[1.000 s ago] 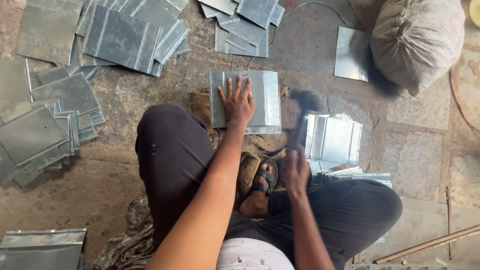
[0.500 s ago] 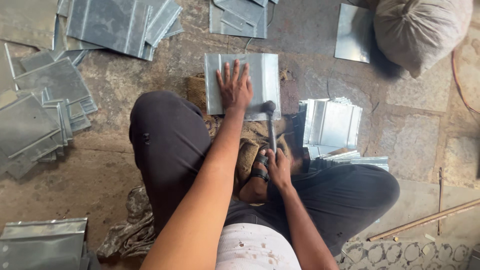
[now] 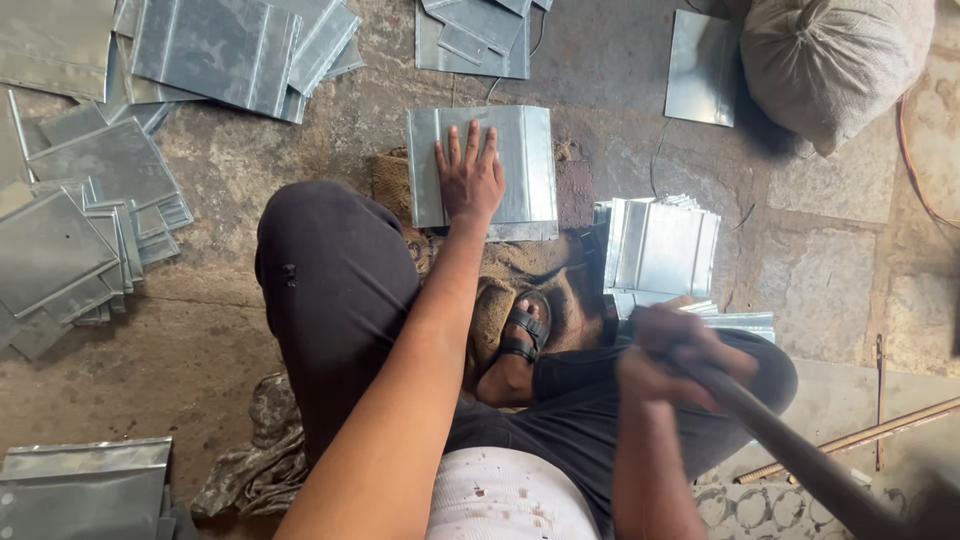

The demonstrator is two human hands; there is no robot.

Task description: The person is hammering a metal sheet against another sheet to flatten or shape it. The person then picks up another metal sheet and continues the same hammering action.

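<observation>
Hammer (image 3: 800, 450) is now raised: its handle runs blurred from the right hand (image 3: 665, 355) toward the lower right corner of the view, head out of clear sight, whereas half a second ago the head sat down near the front edge of the sheet. The right hand is closed tight round the handle, drawn back above the right thigh. That reads as the top of a swing between blows, so the striking work on the sheet appears to be ongoing rather than finished. Below the hands, a sandalled foot (image 3: 520, 345) rests on a brown sack (image 3: 530, 270) between the knees. Beyond it, the left hand (image 3: 468, 178) lies flat on the sheet (image 3: 520, 160), fingers spread wide, pressing it down; its position matches the earlier frames, so the sheet is held in the same place on the floor directly ahead of the person, its near edge over the sack. The fingers sit close to where the hammer last landed, which is a hazard worth noting. Just right of the sheet, a stack of formed sheets (image 3: 665, 245) stands beside the right knee. Further off, loose piles of sheets (image 3: 215, 50) lie at left and at the top, and a stuffed bag (image 3: 835, 65) sits at the upper right.
</observation>
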